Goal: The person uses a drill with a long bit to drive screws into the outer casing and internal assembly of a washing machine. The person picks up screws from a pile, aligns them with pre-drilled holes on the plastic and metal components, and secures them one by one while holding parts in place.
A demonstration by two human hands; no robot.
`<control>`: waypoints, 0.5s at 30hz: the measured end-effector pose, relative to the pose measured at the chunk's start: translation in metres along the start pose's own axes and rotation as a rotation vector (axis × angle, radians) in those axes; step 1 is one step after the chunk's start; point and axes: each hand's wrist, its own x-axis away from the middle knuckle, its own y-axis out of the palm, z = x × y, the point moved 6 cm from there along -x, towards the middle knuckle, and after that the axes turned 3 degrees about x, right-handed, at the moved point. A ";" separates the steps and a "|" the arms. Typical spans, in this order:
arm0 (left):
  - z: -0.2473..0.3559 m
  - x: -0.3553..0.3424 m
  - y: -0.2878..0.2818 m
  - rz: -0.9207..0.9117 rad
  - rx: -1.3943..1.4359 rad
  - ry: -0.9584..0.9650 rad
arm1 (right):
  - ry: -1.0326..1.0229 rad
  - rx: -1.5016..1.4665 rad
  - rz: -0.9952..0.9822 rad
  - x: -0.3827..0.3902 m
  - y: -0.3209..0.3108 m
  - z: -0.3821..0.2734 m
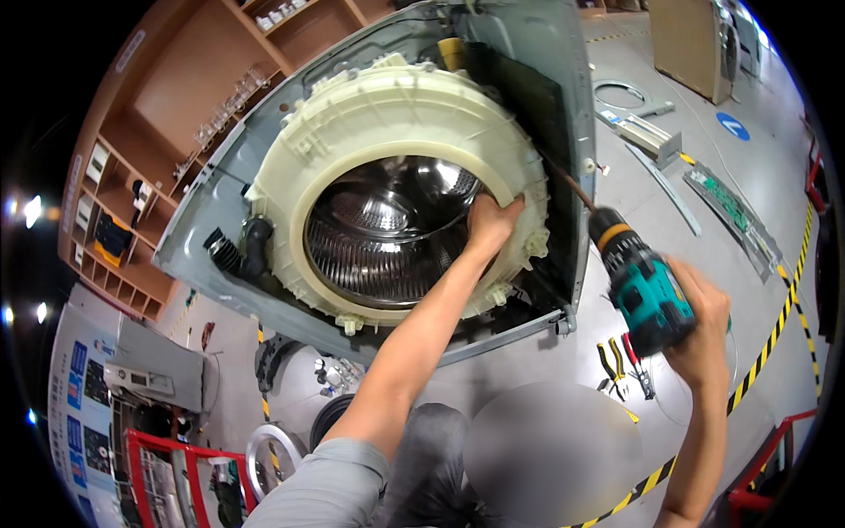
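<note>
In front of me is an opened washing machine, its cream plastic tub (pixel 412 110) set inside a grey metal cabinet (pixel 220 207). The shiny steel drum (pixel 378 255) shows through the round opening. My left hand (pixel 495 224) grips the right side of the opening's rim, thumb on the outer face and fingers hooked inside, partly hidden. In my right hand (pixel 704 312) is a teal and black cordless drill (pixel 647 295). Its long bit (pixel 574 189) points up and left, into the gap between the tub and the cabinet's right wall; the tip is hard to make out.
Pliers (pixel 613 365) and a red-handled tool (pixel 640 365) lie on the floor below the drill. Farther right are a green circuit board (pixel 726 202) and removed panels (pixel 647 136). A black corrugated hose (pixel 222 251) sticks out at the cabinet's left. Wooden shelves (pixel 167 97) stand behind.
</note>
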 end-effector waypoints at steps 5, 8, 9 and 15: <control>0.000 0.003 0.008 -0.036 0.071 -0.057 | 0.276 -0.042 -0.145 0.074 -0.013 0.009; 0.011 0.023 0.006 0.087 -0.095 0.076 | 0.517 -0.201 -0.063 0.129 -0.032 0.018; 0.022 0.042 -0.007 0.144 0.030 0.173 | 0.572 -0.200 -0.054 0.143 -0.043 0.019; -0.008 0.178 -0.186 0.514 -0.260 0.279 | 0.720 -0.282 -0.105 0.174 -0.023 0.011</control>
